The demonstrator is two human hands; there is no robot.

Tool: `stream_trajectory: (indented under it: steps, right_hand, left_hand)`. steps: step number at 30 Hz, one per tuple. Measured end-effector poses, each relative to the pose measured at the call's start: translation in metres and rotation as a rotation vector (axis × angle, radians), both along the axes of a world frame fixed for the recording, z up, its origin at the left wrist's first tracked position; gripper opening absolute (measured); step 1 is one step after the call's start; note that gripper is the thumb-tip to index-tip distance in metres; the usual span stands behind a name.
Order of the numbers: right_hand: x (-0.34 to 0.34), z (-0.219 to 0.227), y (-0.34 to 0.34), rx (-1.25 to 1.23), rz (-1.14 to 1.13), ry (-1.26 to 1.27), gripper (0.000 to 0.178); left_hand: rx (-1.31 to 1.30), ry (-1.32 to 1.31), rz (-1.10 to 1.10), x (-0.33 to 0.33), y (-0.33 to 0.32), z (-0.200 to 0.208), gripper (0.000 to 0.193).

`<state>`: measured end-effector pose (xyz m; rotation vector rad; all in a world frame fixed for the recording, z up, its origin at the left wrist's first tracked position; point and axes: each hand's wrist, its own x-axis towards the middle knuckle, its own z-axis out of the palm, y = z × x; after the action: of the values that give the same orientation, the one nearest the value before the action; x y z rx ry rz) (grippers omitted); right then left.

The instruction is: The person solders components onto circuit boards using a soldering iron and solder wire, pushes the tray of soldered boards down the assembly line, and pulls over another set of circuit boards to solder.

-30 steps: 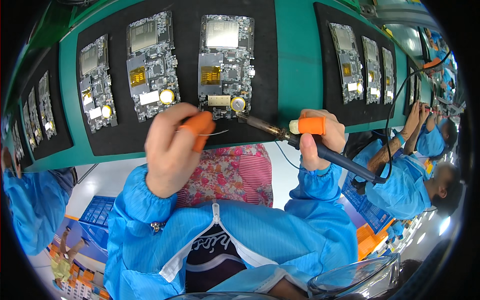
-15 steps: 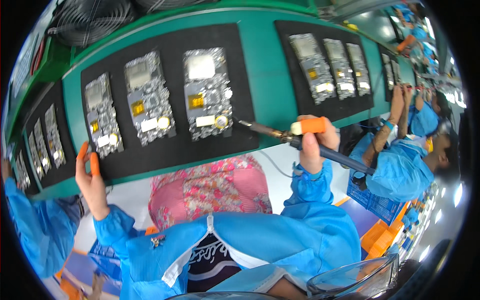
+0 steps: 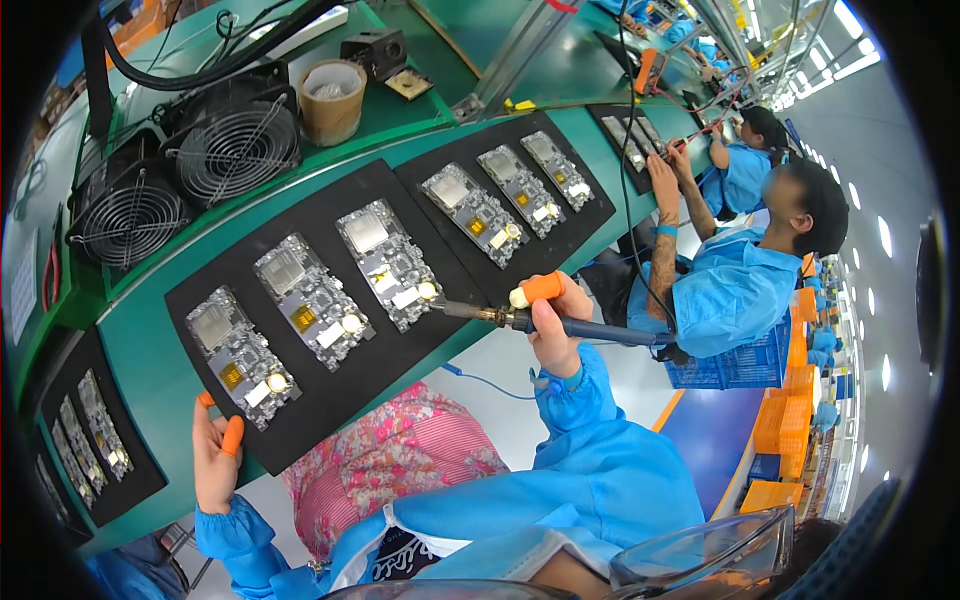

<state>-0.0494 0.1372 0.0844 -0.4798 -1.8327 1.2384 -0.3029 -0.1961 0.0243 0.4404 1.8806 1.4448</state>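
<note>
My right hand (image 3: 555, 340) is closed around a soldering iron (image 3: 615, 331), with an orange finger cot on one finger. The iron's tip is at the near right edge of a circuit board (image 3: 385, 262), by a small round pale part; whether they touch I cannot tell. That board lies rightmost of three on a black mat (image 3: 300, 400), beside a middle board (image 3: 310, 300) and a left board (image 3: 238, 355). At the mat's near left corner is my left hand (image 3: 213, 465), orange cots on two fingers, fingers apart and against the edge.
Another black mat (image 3: 590, 215) with three boards adjoins on the right; a further mat (image 3: 145, 485) lies left. Behind stand fans with wire guards (image 3: 238, 150) and a brown tub (image 3: 331, 115). A dark cable (image 3: 628, 150) hangs at right, near a co-worker in blue (image 3: 735, 290).
The view has swung to the right. The mat in front of me now meets the right-hand mat, where a green gap showed before. The iron's tip has come closer to the rightmost board.
</note>
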Motion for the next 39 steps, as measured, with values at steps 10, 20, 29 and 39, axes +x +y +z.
stream_trajectory:
  steps: [10, 20, 29, 39]
  right_hand:
    - [0.009, -0.005, 0.016, 0.027, -0.137, 0.132, 0.031]
    - [0.008, 0.014, 0.019, -0.086, -0.162, 0.264, 0.028]
    - [-0.004, -0.004, 0.032, 0.126, -0.327, 0.227, 0.025]
    - [-0.014, -0.02, 0.033, -0.09, -0.276, 0.344, 0.035]
  left_hand:
    - [0.233, -0.486, 0.058, 0.018, 0.062, 0.015, 0.062]
    - [0.224, -0.482, -0.046, 0.029, 0.141, 0.012, 0.069]
    - [-0.127, 0.331, -0.193, 0.005, 0.167, -0.016, 0.065]
    - [-0.112, 0.203, -0.148, 0.014, 0.176, -0.001, 0.056]
